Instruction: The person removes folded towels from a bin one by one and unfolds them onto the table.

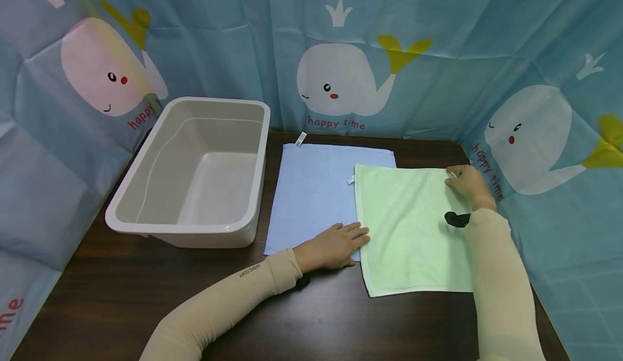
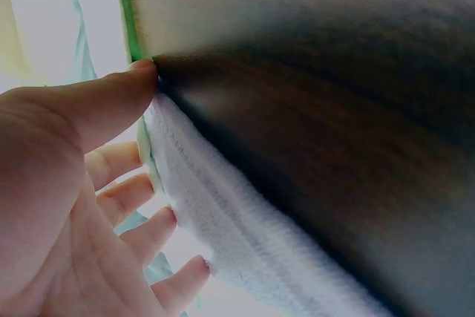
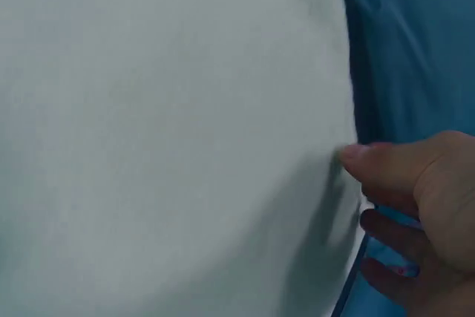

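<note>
A light green towel (image 1: 413, 231) lies spread on the table, its left part overlapping a light blue towel (image 1: 311, 188). My left hand (image 1: 338, 245) rests on the lower right of the blue towel, fingers extended and fingertips at the green towel's left edge. In the left wrist view, the thumb (image 2: 122, 102) and spread fingers touch the cloth borders. Up at the green towel's far right corner, my right hand (image 1: 469, 185) pinches the edge. The right wrist view shows that thumb (image 3: 371, 161) on top of the cloth, with other fingers beside the border.
To the left stands a deep, light grey plastic basin (image 1: 187, 227). All of it sits on a dark wooden table (image 1: 302, 328). A blue curtain (image 1: 233, 53) printed with whales hangs behind and along both sides, close to the right forearm. A white tag (image 1: 300, 139) sticks out from the blue towel's far edge.
</note>
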A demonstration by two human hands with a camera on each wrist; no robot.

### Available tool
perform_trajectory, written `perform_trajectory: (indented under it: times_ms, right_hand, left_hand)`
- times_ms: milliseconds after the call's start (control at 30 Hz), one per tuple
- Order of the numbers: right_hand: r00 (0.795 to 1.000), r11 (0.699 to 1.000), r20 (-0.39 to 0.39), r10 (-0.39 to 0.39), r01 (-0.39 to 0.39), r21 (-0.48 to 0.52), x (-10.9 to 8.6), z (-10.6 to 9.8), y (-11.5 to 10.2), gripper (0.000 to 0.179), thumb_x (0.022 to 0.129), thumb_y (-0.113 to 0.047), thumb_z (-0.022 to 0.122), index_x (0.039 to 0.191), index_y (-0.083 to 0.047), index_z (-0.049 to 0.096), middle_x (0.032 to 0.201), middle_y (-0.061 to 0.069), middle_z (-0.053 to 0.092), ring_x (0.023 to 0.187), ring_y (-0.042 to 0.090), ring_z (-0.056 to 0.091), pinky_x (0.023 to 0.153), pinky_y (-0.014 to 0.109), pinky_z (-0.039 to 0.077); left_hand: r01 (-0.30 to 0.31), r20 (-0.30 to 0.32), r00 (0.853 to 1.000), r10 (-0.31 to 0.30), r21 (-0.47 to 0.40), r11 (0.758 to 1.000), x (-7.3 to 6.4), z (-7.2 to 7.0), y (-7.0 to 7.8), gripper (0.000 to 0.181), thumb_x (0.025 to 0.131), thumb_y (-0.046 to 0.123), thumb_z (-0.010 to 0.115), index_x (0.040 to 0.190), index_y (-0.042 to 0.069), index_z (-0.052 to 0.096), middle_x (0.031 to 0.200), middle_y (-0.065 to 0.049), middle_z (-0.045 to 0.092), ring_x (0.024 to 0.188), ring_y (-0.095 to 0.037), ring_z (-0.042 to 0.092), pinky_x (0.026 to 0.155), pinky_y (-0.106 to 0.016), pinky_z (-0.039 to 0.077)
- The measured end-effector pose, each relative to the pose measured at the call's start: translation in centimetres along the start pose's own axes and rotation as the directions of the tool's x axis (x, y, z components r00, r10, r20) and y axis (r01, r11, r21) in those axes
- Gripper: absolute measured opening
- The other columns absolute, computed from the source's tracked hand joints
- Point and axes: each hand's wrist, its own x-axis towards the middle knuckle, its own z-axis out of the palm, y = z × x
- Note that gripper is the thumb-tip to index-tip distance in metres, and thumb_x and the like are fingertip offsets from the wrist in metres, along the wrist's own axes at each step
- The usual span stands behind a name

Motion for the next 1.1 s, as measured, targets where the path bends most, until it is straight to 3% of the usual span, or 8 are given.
perform_trajectory:
  times_ms: [133, 200, 333, 433, 567, 767, 933, 1100]
  right_hand:
    - [0.997, 0.987, -0.019, -0.069, 0.071, 0.147, 0.3, 0.6, -3.3, 0.047, 0.1, -0.024, 0.058, 0.142, -0.003, 0.052, 0.147, 0.027, 0.048, 0.13, 0.046, 0.047, 0.106, 0.06, 0.041]
    - [0.989, 0.954, 0.026, -0.147, 0.135, 0.266, 0.6, 1.1, -5.3, 0.048, 0.099, -0.028, 0.06, 0.141, -0.005, 0.054, 0.145, 0.022, 0.053, 0.124, 0.03, 0.059, 0.105, 0.053, 0.046]
    - [0.93, 0.887, 0.213, -0.301, 0.191, 0.42, 1.1, 2.0, -8.6, 0.046, 0.096, -0.027, 0.065, 0.138, -0.008, 0.058, 0.139, 0.014, 0.061, 0.113, 0.007, 0.067, 0.106, 0.046, 0.049]
    - [0.877, 0.883, 0.298, -0.377, 0.243, 0.401, 1.6, 2.8, -10.5, 0.042, 0.095, -0.025, 0.067, 0.134, -0.011, 0.063, 0.135, 0.012, 0.065, 0.117, 0.013, 0.066, 0.105, 0.046, 0.049]
    - [0.848, 0.887, 0.313, -0.427, 0.326, 0.328, 2.5, 4.4, -12.3, 0.042, 0.091, -0.028, 0.071, 0.13, -0.013, 0.066, 0.135, 0.011, 0.065, 0.13, 0.028, 0.056, 0.11, 0.05, 0.043]
    - [0.838, 0.881, 0.305, -0.452, 0.365, 0.301, 3.1, 6.2, -14.1, 0.047, 0.092, -0.023, 0.071, 0.135, -0.007, 0.061, 0.141, 0.017, 0.059, 0.132, 0.036, 0.052, 0.11, 0.054, 0.041]
    - [0.836, 0.883, 0.295, -0.463, 0.404, 0.24, 3.6, 7.0, -15.7, 0.037, 0.096, -0.022, 0.065, 0.128, -0.003, 0.064, 0.134, 0.019, 0.059, 0.122, 0.035, 0.056, 0.103, 0.05, 0.048]
    - [0.87, 0.901, 0.248, -0.427, 0.387, 0.195, 4.0, 7.2, -17.0, 0.02, 0.096, -0.017, 0.064, 0.109, -0.003, 0.07, 0.112, 0.017, 0.068, 0.096, 0.026, 0.059, 0.083, 0.036, 0.05]
  left_hand:
    - [-0.002, -0.005, 1.0, 0.002, -0.004, 1.0, -0.1, 0.0, 0.0, 0.067, 0.098, 0.045, 0.056, 0.156, 0.022, 0.031, 0.164, 0.004, 0.028, 0.154, -0.016, 0.024, 0.117, -0.039, 0.038]
    - [-0.004, -0.008, 1.0, 0.004, -0.006, 1.0, -0.1, 0.1, 0.0, 0.067, 0.098, 0.045, 0.056, 0.156, 0.022, 0.031, 0.164, 0.004, 0.028, 0.154, -0.016, 0.024, 0.117, -0.039, 0.038]
    - [-0.006, -0.003, 1.0, 0.006, -0.014, 1.0, -0.1, 0.0, 0.0, 0.067, 0.098, 0.045, 0.056, 0.156, 0.022, 0.03, 0.164, 0.004, 0.027, 0.154, -0.015, 0.023, 0.118, -0.039, 0.037]
    - [-0.004, 0.003, 1.0, 0.004, -0.017, 1.0, -0.1, -0.1, 0.0, 0.068, 0.098, 0.046, 0.056, 0.156, 0.022, 0.03, 0.165, 0.004, 0.027, 0.154, -0.015, 0.023, 0.118, -0.039, 0.037]
    - [-0.006, -0.002, 1.0, 0.006, -0.016, 1.0, -0.1, 0.0, -0.1, 0.068, 0.098, 0.046, 0.057, 0.156, 0.022, 0.03, 0.165, 0.004, 0.027, 0.154, -0.016, 0.023, 0.117, -0.039, 0.038]
    - [-0.004, 0.0, 1.0, 0.004, -0.012, 1.0, 0.0, 0.1, -0.1, 0.068, 0.097, 0.046, 0.058, 0.156, 0.022, 0.031, 0.164, 0.004, 0.028, 0.154, -0.016, 0.024, 0.117, -0.038, 0.038]
    - [0.003, -0.001, 1.0, -0.003, -0.029, 1.0, -0.1, 0.1, -0.2, 0.068, 0.097, 0.045, 0.058, 0.156, 0.022, 0.031, 0.164, 0.004, 0.028, 0.154, -0.017, 0.024, 0.118, -0.039, 0.038]
    - [-0.031, -0.054, 0.998, 0.029, -0.042, 0.999, -0.3, 0.3, -0.2, 0.069, 0.096, 0.044, 0.061, 0.155, 0.022, 0.032, 0.165, 0.004, 0.027, 0.153, -0.025, 0.027, 0.118, -0.038, 0.037]
